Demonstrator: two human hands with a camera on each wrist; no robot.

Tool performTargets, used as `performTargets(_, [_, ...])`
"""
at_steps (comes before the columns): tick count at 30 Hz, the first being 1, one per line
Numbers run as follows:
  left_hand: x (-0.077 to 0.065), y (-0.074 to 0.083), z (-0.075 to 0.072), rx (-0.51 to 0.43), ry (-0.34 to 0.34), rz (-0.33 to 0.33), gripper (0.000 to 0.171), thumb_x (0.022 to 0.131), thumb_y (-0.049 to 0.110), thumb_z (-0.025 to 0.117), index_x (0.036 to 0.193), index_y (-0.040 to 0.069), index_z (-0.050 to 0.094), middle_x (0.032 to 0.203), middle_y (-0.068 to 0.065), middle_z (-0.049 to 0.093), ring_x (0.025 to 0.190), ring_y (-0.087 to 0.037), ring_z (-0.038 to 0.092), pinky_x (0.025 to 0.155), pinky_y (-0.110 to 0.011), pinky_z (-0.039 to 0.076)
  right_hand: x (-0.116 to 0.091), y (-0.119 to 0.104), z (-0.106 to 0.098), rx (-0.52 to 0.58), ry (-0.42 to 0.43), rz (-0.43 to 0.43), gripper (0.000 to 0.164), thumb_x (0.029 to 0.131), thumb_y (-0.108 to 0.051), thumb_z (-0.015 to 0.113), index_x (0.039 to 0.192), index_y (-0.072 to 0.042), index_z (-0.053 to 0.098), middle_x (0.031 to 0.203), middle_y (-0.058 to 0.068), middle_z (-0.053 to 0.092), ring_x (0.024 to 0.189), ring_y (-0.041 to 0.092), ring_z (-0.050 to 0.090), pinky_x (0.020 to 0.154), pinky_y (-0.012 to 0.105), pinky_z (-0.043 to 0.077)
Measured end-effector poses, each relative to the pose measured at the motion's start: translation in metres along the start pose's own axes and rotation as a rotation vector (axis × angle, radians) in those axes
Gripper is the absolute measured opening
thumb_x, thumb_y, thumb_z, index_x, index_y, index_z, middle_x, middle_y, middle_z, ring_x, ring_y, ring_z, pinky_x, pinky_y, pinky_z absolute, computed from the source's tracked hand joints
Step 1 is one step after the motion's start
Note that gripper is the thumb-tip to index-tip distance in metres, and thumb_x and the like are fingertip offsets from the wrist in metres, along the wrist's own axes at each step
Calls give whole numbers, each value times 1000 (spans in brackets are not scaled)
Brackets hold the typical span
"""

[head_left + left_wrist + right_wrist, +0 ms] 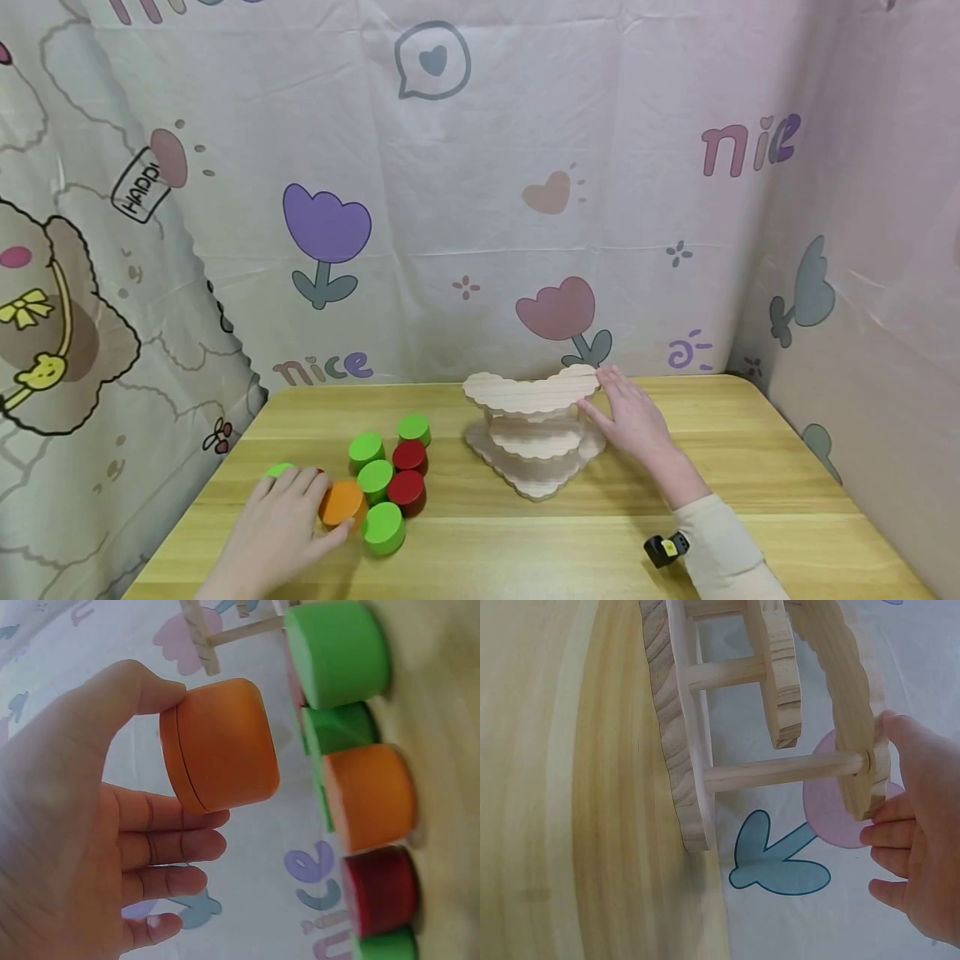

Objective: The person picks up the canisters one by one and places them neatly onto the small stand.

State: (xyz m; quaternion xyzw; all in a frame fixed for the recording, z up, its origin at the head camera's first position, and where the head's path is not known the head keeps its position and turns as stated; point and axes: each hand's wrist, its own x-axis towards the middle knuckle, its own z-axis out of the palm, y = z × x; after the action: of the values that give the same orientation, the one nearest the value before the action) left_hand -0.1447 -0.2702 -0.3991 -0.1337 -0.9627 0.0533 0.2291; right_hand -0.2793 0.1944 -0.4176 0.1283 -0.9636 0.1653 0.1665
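Observation:
My left hand (281,525) pinches an orange cylinder (225,746) between thumb and index finger; a seam runs around it near one end. The other three fingers extend past it. Held above the table, it is close to a second orange cylinder (371,796), seen in the left wrist view. To the right, a tiered wooden stand (532,396) with scalloped boards joined by round dowels stands on the table. My right hand (637,417) holds the right end of its top board, thumb on one side and fingertips on the other.
Green cylinders (383,527) and dark red cylinders (407,492) stand grouped on the left of the wooden table (525,542), some partly behind my left hand. A small black device (665,550) sits by my right sleeve. Printed cloth (442,183) encloses the back and sides.

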Motion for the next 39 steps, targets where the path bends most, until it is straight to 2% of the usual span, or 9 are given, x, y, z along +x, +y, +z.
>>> performTargets(5, [14, 4, -6, -28, 10, 19, 44, 73, 57, 71, 92, 17, 63, 93, 2, 62, 91, -20, 54, 78, -40, 38, 0, 0, 0, 2, 2, 0, 79, 96, -55, 47, 149, 2, 32, 155, 20, 32, 146, 39, 26, 118, 54, 22])
performTargets(10, [28, 9, -12, -53, 5, 41, 47, 75, 55, 70, 97, 15, 63, 101, -2, 65, 99, -23, 56, 85, -44, 40, 0, 0, 0, 3, 11, -5, 79, 96, -55, 48, 148, 2, 33, 155, 21, 33, 146, 39, 27, 118, 54, 23])
performTargets(21, [63, 31, -19, -91, -11, 107, 50, 75, 59, 69, 99, 15, 63, 104, -2, 65, 104, -25, 56, 91, -45, 41, 0, 0, 0, 10, 11, -6, 79, 96, -55, 48, 148, 2, 33, 155, 21, 33, 146, 39, 27, 118, 54, 23])
performTargets(25, [76, 40, -17, -84, 11, 154, 54, 76, 60, 67, 102, 13, 64, 107, -4, 66, 105, -26, 56, 91, -44, 41, 0, 0, 0, 17, 8, -3, 79, 96, -55, 47, 149, 2, 32, 155, 21, 32, 146, 40, 27, 118, 54, 22])
performTargets(30, [93, 50, -16, -81, 39, 189, 52, 77, 61, 65, 98, 14, 64, 106, -3, 66, 104, -26, 56, 87, -41, 40, 0, 1, 0, 19, 9, -2, 79, 96, -56, 47, 149, 2, 32, 155, 21, 32, 146, 40, 26, 118, 54, 22])
performTargets(39, [120, 70, -18, -110, 95, 260, 45, 79, 59, 64, 90, 16, 61, 95, 0, 64, 97, -22, 56, 86, -39, 42, 0, 0, 0, 20, 12, -5, 79, 96, -55, 48, 148, 2, 32, 155, 21, 32, 146, 40, 26, 118, 53, 22])
